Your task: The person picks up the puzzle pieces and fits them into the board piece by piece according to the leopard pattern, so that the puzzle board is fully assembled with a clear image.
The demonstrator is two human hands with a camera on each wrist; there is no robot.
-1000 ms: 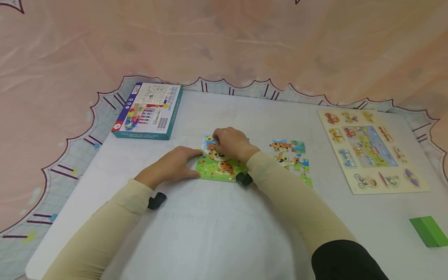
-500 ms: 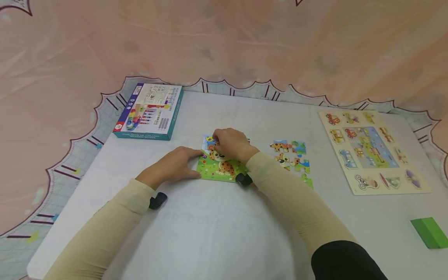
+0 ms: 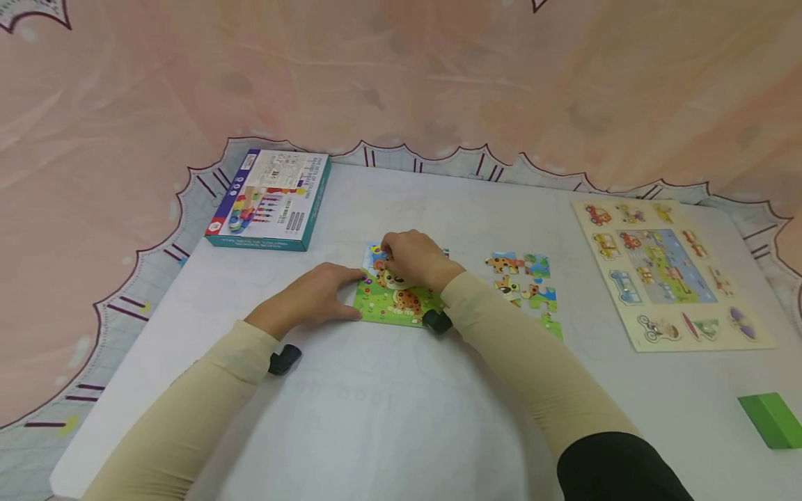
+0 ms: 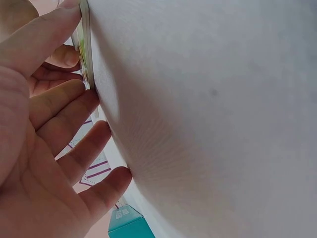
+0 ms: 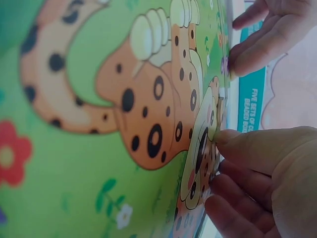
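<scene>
A flat picture puzzle board (image 3: pixel 404 309) with a spotted cartoon leopard on green grass lies on the white table. My left hand (image 3: pixel 305 298) rests at its left side, thumb near the front corner and forefinger along the edge. In the left wrist view, the fingers (image 4: pixel 74 116) of that hand spread out against the table and board edge. My right hand (image 3: pixel 416 259) bends over the upper part of the board. Thumb and fingers of the right hand (image 5: pixel 277 173) pinch a puzzle piece (image 5: pixel 214 161) at the leopard's head, mostly hidden by them.
Several loose jigsaw pieces (image 3: pixel 523 278) lie right of the board, partly behind the right sleeve. A wooden inset puzzle (image 3: pixel 667 275) lies farther right, with a green block (image 3: pixel 772 419) nearer. At back left lies a flat boxed game (image 3: pixel 269 202). A patterned curtain (image 3: pixel 407 76) hangs behind.
The head view has shifted slightly, so the scene sits a little farther right. Both hands keep their places on the board.
</scene>
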